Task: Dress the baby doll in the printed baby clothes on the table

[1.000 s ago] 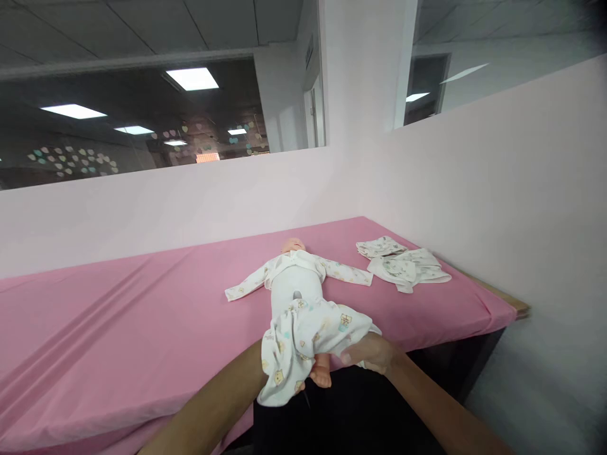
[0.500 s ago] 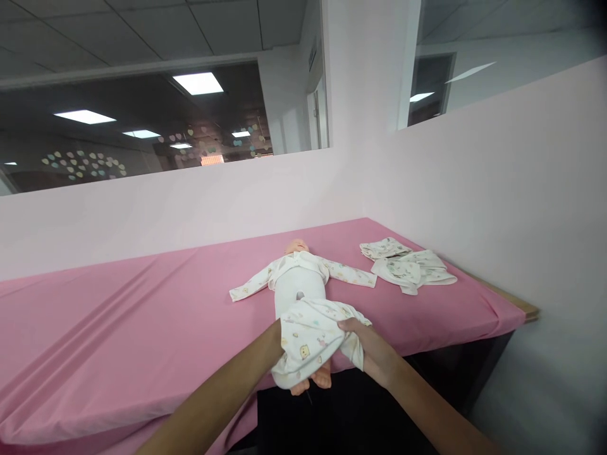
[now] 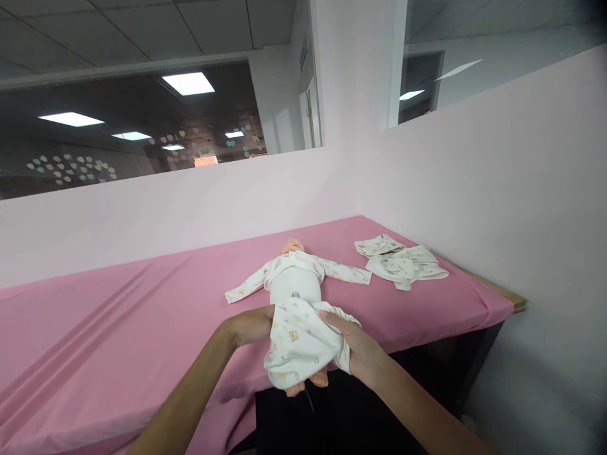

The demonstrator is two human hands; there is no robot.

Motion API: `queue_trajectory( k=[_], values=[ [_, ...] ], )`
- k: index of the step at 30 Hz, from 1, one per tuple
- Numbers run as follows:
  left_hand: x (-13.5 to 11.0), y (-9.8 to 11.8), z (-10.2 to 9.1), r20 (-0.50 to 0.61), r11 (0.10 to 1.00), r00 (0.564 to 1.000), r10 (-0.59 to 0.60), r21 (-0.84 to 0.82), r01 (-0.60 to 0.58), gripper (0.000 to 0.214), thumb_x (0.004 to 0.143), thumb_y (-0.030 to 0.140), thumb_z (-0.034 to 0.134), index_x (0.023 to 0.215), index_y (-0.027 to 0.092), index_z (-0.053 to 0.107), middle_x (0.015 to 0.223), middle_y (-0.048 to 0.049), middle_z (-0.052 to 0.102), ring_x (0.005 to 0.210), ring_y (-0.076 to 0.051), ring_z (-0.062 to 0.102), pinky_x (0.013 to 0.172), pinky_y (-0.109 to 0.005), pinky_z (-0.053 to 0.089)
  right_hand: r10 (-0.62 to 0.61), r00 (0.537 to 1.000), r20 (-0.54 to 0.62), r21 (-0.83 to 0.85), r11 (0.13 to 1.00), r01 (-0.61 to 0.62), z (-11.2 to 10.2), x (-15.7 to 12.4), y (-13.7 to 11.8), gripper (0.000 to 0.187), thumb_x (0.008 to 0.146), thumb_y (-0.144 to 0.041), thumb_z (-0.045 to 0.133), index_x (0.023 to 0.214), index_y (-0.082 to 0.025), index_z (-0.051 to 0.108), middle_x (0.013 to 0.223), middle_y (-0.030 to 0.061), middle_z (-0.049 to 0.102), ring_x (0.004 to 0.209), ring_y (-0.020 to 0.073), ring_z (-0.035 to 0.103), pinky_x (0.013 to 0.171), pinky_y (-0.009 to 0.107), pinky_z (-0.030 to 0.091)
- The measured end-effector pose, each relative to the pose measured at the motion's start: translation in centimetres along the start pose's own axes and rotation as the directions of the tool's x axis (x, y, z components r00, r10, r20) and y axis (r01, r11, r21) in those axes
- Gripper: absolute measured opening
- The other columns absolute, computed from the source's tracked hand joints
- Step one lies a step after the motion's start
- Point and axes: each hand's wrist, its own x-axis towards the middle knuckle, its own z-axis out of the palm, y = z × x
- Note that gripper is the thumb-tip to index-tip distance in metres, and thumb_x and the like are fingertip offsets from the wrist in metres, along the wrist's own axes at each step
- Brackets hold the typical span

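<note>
A baby doll [image 3: 293, 282] lies on its back on the pink-covered table [image 3: 142, 328], head away from me, in a white printed top with both sleeves spread out. White printed trousers [image 3: 298, 344] cover its legs, and its bare feet [image 3: 308, 381] poke out past the table's front edge. My left hand [image 3: 249, 325] grips the left side of the trousers' waist, fingers closed. My right hand [image 3: 353, 344] grips the right side, fingers closed on the cloth.
A small heap of more white printed baby clothes [image 3: 401, 262] lies at the table's far right. Pale pink partition walls [image 3: 497, 189] close the table in at the back and right. The table's right end [image 3: 515, 303] shows bare wood.
Both hands have drawn the trousers up the doll's legs toward its waist. The left hand, hidden behind the cloth before, now shows at the doll's hip.
</note>
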Motion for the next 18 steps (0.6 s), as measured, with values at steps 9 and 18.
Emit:
queue_trajectory(
  k=[9,18],
  values=[
    [-1.1,0.5,2.4,-0.381,0.967,0.919,0.105,-0.177,-0.184,0.031,0.089,0.046,0.053,0.083,0.016,0.060,0.076,-0.0004,0.055,0.070,-0.012,0.049,0.068,-0.026,0.042,-0.015,0.992,-0.127,0.020,1.000,0.018,0.9,-0.8,0.5,0.026,0.076,-0.030,0.068,0.093,-0.012,0.062,0.071,0.0079,0.069,0.061,0.0208,0.064,0.049,0.028,0.045],
    [-1.6,2.2,5.9,-0.174,0.758,0.942,0.287,0.642,-0.112,0.026,0.092,0.030,0.045,0.073,0.018,0.058,0.088,-0.0014,0.057,0.081,-0.015,0.050,0.071,-0.027,0.038,0.094,0.995,0.016,0.093,0.991,-0.095,2.2,-1.1,2.1,0.040,0.076,-0.052,0.068,0.096,-0.018,0.063,0.065,0.0022,0.066,0.049,0.0146,0.057,0.041,0.023,0.035]
  ],
)
